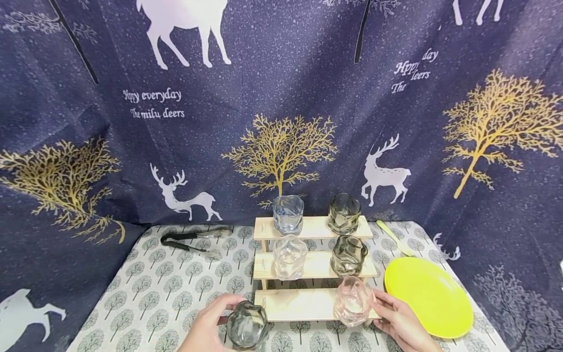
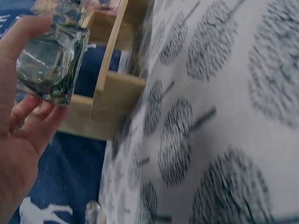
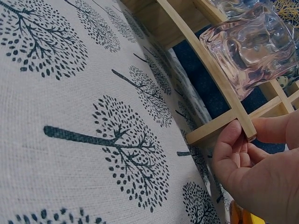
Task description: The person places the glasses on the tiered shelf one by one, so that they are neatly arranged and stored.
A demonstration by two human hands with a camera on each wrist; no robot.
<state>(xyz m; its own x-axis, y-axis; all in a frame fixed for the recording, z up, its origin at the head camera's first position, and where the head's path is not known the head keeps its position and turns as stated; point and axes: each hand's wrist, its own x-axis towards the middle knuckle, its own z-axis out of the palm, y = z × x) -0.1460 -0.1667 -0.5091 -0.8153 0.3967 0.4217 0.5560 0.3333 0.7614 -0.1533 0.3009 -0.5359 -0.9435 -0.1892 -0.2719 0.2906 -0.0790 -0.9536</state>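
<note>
My left hand [image 1: 210, 322] grips a smoky grey glass cup [image 1: 247, 326] in front of the left end of a three-step wooden rack [image 1: 296, 307]. In the left wrist view, thumb and fingers curl round the cup [image 2: 49, 63] from opposite sides. My right hand [image 1: 402, 320] pinches the right end of the rack's lowest step, clearly seen at the wooden corner [image 3: 243, 126] in the right wrist view. Just beside those fingers, a pink glass cup [image 1: 353, 300] stands on that step.
On the middle step stand a clear cup [image 1: 290, 257] and a grey cup [image 1: 349, 256]. The top step carries a bluish cup [image 1: 288, 215] and another grey cup [image 1: 344, 213]. Black-handled tongs [image 1: 193, 239] lie left; a yellow plate [image 1: 428, 298] and a green utensil [image 1: 394, 237] lie right.
</note>
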